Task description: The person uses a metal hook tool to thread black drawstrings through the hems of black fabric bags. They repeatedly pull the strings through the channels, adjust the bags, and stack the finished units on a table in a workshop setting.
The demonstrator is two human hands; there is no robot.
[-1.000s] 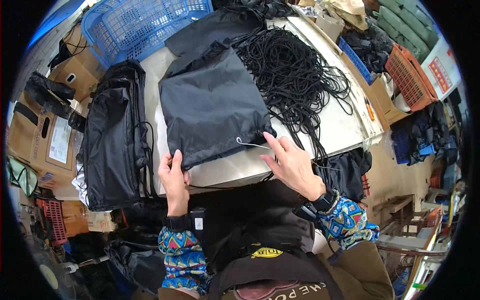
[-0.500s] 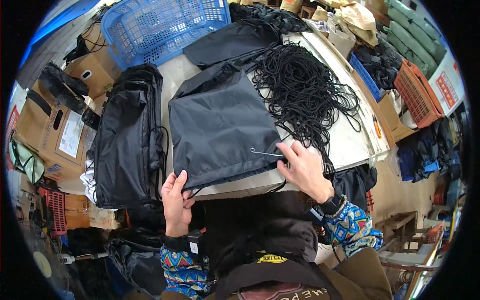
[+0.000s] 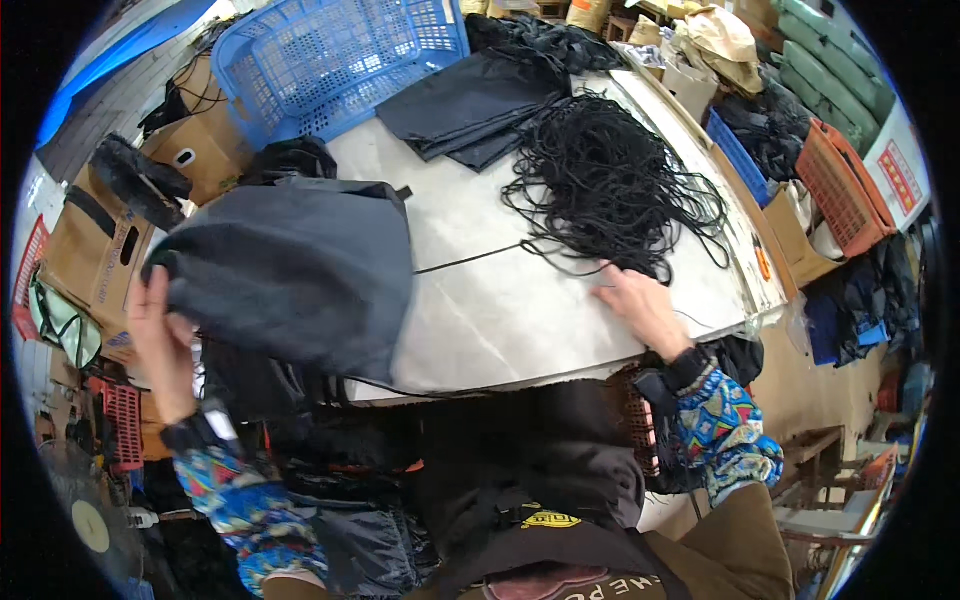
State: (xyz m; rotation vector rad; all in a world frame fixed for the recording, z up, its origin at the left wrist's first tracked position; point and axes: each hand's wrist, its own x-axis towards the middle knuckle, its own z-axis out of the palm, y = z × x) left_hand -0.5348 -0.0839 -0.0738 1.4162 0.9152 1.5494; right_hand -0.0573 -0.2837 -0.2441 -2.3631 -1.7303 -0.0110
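Observation:
A black fabric drawstring bag point(image 3: 310, 260) hangs from my left hand point(image 3: 160, 325), whose fingers are closed on its left edge. The bag is blurred and lies over the stack of black bags point(image 3: 270, 385), hiding most of it. A black cord point(image 3: 468, 258) stretches from the bag's right side to the tangled heap of black cords point(image 3: 615, 175). Beside the heap's near edge, my right hand point(image 3: 642, 308) is pinched, its fingertips touching a cord. A thin wire point(image 3: 692, 318) shows by that hand, seemingly the hook's; the hook's tip is hidden.
Flat black bags point(image 3: 470, 100) lie at the table's far side, below a blue plastic basket point(image 3: 340, 70). The white table point(image 3: 490, 330) has an orange-handled tool point(image 3: 762, 262) at its right edge. Cardboard boxes point(image 3: 85, 260) stand left; an orange crate point(image 3: 845, 180) stands right.
My left hand has carried the bag leftward from the table's middle onto the stack. My right hand has come off the bag and is beside the cord heap. A cord is now stretched between them.

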